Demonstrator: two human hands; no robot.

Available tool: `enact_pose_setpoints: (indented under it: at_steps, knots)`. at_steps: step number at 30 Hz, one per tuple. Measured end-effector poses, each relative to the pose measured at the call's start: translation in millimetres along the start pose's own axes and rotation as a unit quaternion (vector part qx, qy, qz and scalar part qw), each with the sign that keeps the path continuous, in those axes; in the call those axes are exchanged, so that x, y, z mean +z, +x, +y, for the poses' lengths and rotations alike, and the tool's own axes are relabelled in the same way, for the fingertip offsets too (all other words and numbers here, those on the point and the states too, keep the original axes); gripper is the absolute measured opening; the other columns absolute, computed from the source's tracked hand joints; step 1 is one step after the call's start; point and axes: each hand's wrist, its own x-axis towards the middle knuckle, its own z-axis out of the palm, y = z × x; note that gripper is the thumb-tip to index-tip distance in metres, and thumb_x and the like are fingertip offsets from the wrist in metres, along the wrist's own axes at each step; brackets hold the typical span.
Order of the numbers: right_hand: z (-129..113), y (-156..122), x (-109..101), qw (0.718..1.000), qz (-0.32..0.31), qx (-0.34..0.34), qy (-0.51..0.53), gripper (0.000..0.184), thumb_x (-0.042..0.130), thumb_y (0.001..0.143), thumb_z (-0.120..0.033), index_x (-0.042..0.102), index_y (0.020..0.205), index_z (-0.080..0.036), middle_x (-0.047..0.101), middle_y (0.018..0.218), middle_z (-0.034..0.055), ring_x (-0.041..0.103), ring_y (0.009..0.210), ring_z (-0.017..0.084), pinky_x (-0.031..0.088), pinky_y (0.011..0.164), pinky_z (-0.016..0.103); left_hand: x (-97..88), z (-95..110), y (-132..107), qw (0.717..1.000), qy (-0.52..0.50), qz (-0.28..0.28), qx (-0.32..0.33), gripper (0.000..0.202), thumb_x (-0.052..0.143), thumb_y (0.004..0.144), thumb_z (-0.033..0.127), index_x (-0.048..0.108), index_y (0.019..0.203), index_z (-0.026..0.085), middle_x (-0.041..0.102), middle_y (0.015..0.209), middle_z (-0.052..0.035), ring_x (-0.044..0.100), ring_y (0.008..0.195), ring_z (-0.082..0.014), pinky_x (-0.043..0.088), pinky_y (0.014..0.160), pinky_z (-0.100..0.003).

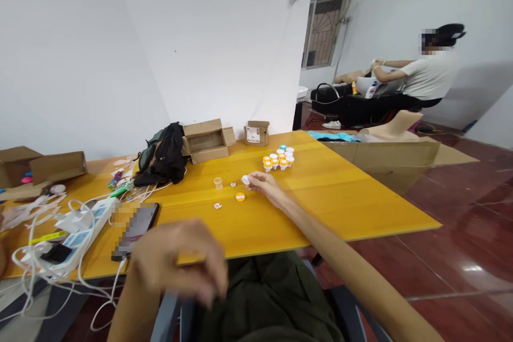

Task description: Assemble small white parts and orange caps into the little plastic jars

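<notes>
My right hand (266,186) pinches a small white round cap (246,179) just above the yellow wooden table. Below and left of it lies an orange-rimmed lid (240,197). A clear small cup (218,183) stands upright farther left. Two small white pieces with dark spots lie nearby: one piece (233,184) beside the cup, the other piece (217,206) closer to me. My left hand (180,259) is raised near the table's front edge, fingers bent and smeared by motion; whether it holds anything is unclear. Several small capped cups (278,159) stand grouped beyond my right hand.
A phone (136,231) and a cabled white power strip (90,232) lie at the left. A black backpack (164,155), an open carton (206,141) and a smaller box (256,133) line the wall. Another person (428,72) sits at the back right.
</notes>
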Motion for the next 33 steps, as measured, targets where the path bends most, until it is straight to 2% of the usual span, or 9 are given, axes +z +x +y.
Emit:
enact_pose_setpoints:
  at_steps: [2, 3, 6, 10, 12, 16, 20, 26, 33]
  knots:
    - [0, 0, 0, 1.000, 0.003, -0.008, -0.028, 0.042, 0.081, 0.059, -0.058, 0.070, 0.077, -0.021, 0.071, 0.080, 0.0025, 0.066, 0.073, 0.018, 0.054, 0.069, 0.031, 2.5, -7, 25, 0.993, 0.000, -0.114, -0.029, 0.016, 0.065, 0.085, 0.043, 0.067, 0.089, 0.028, 0.068, 0.085, -0.0023, 0.064, 0.075, -0.0182, 0.054, 0.066, -0.033]
    - [0, 0, 0, 0.999, 0.004, -0.014, -0.045, 0.042, 0.081, 0.060, -0.058, 0.070, 0.076, -0.021, 0.071, 0.077, 0.0019, 0.065, 0.072, 0.017, 0.053, 0.067, 0.030, 6.7, -12, 37, 0.985, 0.010, -0.161, -0.060, 0.016, 0.064, 0.086, 0.040, 0.066, 0.091, 0.025, 0.067, 0.083, -0.0015, 0.064, 0.075, -0.0178, 0.054, 0.070, -0.033]
    - [1, 1, 1, 0.994, 0.005, -0.044, -0.103, 0.039, 0.077, 0.064, -0.058, 0.069, 0.073, -0.021, 0.068, 0.071, 0.0001, 0.061, 0.069, 0.016, 0.048, 0.064, 0.028, 28.6, -36, 57, 0.981, 0.050, -0.135, -0.126, 0.031, 0.073, 0.075, 0.035, 0.059, 0.100, 0.023, 0.066, 0.098, -0.0028, 0.062, 0.094, -0.0215, 0.051, 0.088, -0.039]
    - [2, 2, 2, 0.985, -0.011, -0.075, -0.152, 0.036, 0.073, 0.068, -0.056, 0.068, 0.070, -0.020, 0.066, 0.069, -0.0004, 0.059, 0.070, 0.016, 0.047, 0.068, 0.029, 59.8, -67, 45, 0.972, 0.047, -0.145, -0.178, 0.050, 0.078, 0.064, 0.022, 0.054, 0.108, 0.023, 0.061, 0.113, -0.0060, 0.058, 0.109, -0.0269, 0.047, 0.097, -0.043]
    - [2, 2, 3, 0.983, -0.022, -0.080, -0.165, 0.035, 0.072, 0.070, -0.055, 0.068, 0.070, -0.020, 0.067, 0.070, -0.0001, 0.059, 0.071, 0.017, 0.047, 0.070, 0.030, 68.5, -74, 36, 0.972, 0.028, -0.143, -0.186, 0.056, 0.078, 0.064, 0.021, 0.052, 0.113, 0.023, 0.059, 0.119, -0.0076, 0.058, 0.112, -0.0282, 0.046, 0.099, -0.044]
    - [2, 0, 3, 0.976, -0.032, -0.087, -0.195, 0.032, 0.070, 0.072, -0.052, 0.069, 0.070, -0.020, 0.068, 0.070, 0.0003, 0.059, 0.069, 0.017, 0.047, 0.068, 0.030, 74.8, -79, 33, 0.971, 0.006, -0.125, -0.204, 0.054, 0.072, 0.067, 0.016, 0.049, 0.115, 0.023, 0.060, 0.119, -0.0081, 0.060, 0.107, -0.0257, 0.047, 0.098, -0.043]
    - [3, -1, 3, 0.968, -0.042, -0.094, -0.230, 0.027, 0.068, 0.076, -0.047, 0.071, 0.070, -0.021, 0.070, 0.070, 0.0008, 0.061, 0.069, 0.018, 0.047, 0.067, 0.030, 78.8, -84, 35, 0.970, -0.025, -0.129, -0.207, 0.051, 0.069, 0.068, 0.014, 0.047, 0.114, 0.022, 0.064, 0.104, -0.0044, 0.063, 0.093, -0.0207, 0.050, 0.089, -0.037]
    - [7, -1, 5, 0.961, -0.053, -0.099, -0.254, 0.028, 0.066, 0.078, -0.046, 0.073, 0.069, -0.021, 0.073, 0.070, 0.0010, 0.063, 0.068, 0.019, 0.048, 0.066, 0.030, 84.3, -94, 32, 0.968, -0.063, -0.107, -0.217, 0.047, 0.069, 0.071, 0.020, 0.047, 0.112, 0.023, 0.062, 0.092, -0.0002, 0.062, 0.085, -0.0163, 0.051, 0.083, -0.032]
    - [7, -2, 7, 0.954, -0.054, -0.107, -0.275, 0.026, 0.066, 0.078, -0.045, 0.073, 0.069, -0.022, 0.074, 0.071, 0.0016, 0.064, 0.067, 0.020, 0.048, 0.065, 0.030, 86.0, -92, 32, 0.969, -0.074, -0.089, -0.219, 0.043, 0.072, 0.071, 0.024, 0.048, 0.107, 0.023, 0.061, 0.088, 0.0008, 0.061, 0.079, -0.0152, 0.050, 0.078, -0.031]
